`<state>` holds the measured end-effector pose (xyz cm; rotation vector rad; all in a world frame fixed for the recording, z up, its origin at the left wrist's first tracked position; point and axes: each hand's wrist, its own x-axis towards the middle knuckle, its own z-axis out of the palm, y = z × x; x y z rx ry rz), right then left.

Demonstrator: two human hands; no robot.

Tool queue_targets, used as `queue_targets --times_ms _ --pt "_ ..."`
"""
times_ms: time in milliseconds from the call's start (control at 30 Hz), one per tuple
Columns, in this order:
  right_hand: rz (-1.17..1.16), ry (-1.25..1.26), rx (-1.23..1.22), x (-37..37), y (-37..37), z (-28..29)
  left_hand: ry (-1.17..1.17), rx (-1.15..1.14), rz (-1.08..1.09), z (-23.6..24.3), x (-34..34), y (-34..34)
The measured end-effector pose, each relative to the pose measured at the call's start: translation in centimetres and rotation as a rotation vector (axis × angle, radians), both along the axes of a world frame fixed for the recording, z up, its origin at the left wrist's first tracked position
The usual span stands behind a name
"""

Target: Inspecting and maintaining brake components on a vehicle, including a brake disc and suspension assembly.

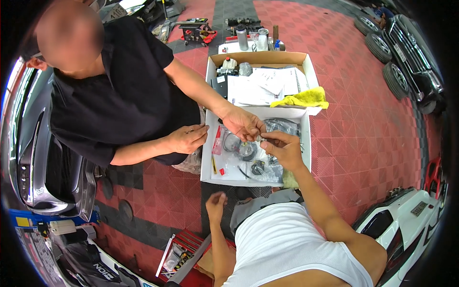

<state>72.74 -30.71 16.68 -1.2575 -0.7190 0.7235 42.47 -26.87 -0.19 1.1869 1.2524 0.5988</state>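
My right hand [285, 146] reaches over the white cardboard box [208, 165], thumb and fingers pinched on a small silvery piece [260, 138] whose kind I cannot make out. Fingertips of a co-worker's hand [242, 123] meet mine at that piece. The co-worker's other hand [189, 138] is by the box's left edge, fingers closed together. Low in front of my body, my left hand [216, 208] is curled closed; whatever its fingers may hold is hidden. Inside the box lie clear plastic bags, a coil of black cable [247, 151] and a yellow-black pen-like stick [214, 165].
Behind, a second box carries papers [253, 90], a reservoir with a red cap [229, 63] and a yellow cloth [306, 98]. Bottles [242, 37] stand beyond it. A red tool drawer [189, 244] is at lower left. Cars flank both sides of the red tiled floor [354, 129].
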Motion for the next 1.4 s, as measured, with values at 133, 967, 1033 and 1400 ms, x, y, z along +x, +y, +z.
queue_targets --times_ms 133,967,1033,1400 --pt "0.192 -0.088 0.019 -0.3 -0.8 1.3 -0.417 0.064 -0.183 11.4 7.8 1.6" --pt "0.575 -0.443 0.035 0.3 -3.1 4.2 -0.894 -0.439 -0.286 15.7 12.6 -1.5" --pt "0.634 -0.449 0.019 0.3 -2.9 4.2 -0.863 -0.429 -0.246 15.8 12.1 -2.1" --pt "1.05 -0.439 0.167 -3.2 -1.2 2.1 -0.892 -0.253 0.239 15.5 8.6 -9.6"
